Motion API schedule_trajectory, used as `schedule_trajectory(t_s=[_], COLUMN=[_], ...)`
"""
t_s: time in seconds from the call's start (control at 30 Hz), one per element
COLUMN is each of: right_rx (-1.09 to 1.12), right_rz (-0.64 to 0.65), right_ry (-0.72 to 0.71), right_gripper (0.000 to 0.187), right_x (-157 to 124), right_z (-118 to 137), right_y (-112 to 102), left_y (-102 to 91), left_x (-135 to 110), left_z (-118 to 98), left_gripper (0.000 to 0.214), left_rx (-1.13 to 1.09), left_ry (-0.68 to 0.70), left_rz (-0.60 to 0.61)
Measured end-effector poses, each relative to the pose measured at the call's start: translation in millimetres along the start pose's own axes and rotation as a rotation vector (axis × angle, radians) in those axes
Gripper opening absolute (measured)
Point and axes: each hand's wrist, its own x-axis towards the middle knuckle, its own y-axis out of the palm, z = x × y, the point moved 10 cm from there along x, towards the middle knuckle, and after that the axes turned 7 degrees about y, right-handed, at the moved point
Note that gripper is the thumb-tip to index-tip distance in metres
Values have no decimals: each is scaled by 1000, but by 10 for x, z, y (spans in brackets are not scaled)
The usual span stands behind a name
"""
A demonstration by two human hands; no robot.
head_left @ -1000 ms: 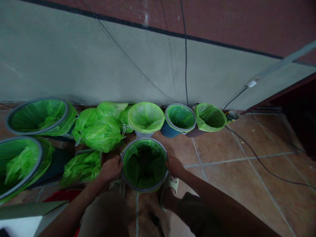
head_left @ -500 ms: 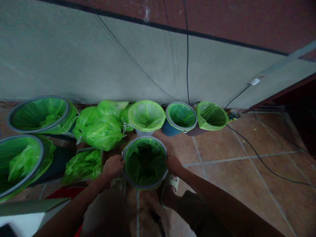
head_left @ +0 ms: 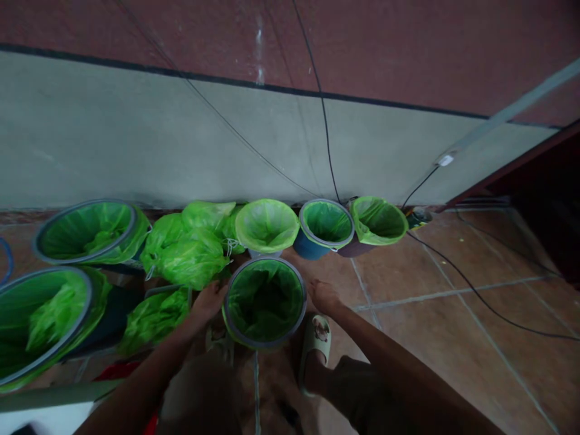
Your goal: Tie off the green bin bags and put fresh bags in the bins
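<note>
A round trash bin with a grey rim ring (head_left: 301,275) stands on the floor between my feet, lined with a thin green bag (head_left: 265,329) whose inside is dark. My left hand (head_left: 211,300) is beside the rim's left edge, its fingers apart and partly blurred. At the right edge, my right hand (head_left: 324,296) is a small gap away from the rim, with loosened fingers and nothing in them. Just behind this bin, a pale bin with a green liner (head_left: 267,223) stands against the wall.
A blue lined bin (head_left: 312,244) and a dark lined bin (head_left: 380,220) stand right along the wall. Filled green bags (head_left: 190,251) lie left, near two large lined bins (head_left: 131,223) (head_left: 88,296). A black cable (head_left: 475,290) crosses the tiles.
Both hands have let go of the bin's rim, and my right hand has moved slightly outward. The view has tilted up a little, showing more wall.
</note>
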Motion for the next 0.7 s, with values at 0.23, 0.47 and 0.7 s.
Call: schedule_trajectory(t_s=[0.23, 0.47, 0.7], right_rx=[141, 537, 392], right_rz=[37, 171, 312], right_ry=[-27, 82, 187], right_gripper=[24, 17, 18], right_x=[191, 308, 207], right_z=[39, -75, -135], right_y=[224, 386, 403], left_y=[439, 430, 221], left_x=[-202, -221, -102], left_z=[212, 331, 67], left_gripper=[39, 34, 39], left_rx=[-133, -212, -109], left_ry=[-51, -173, -35], left_rz=[265, 207, 124])
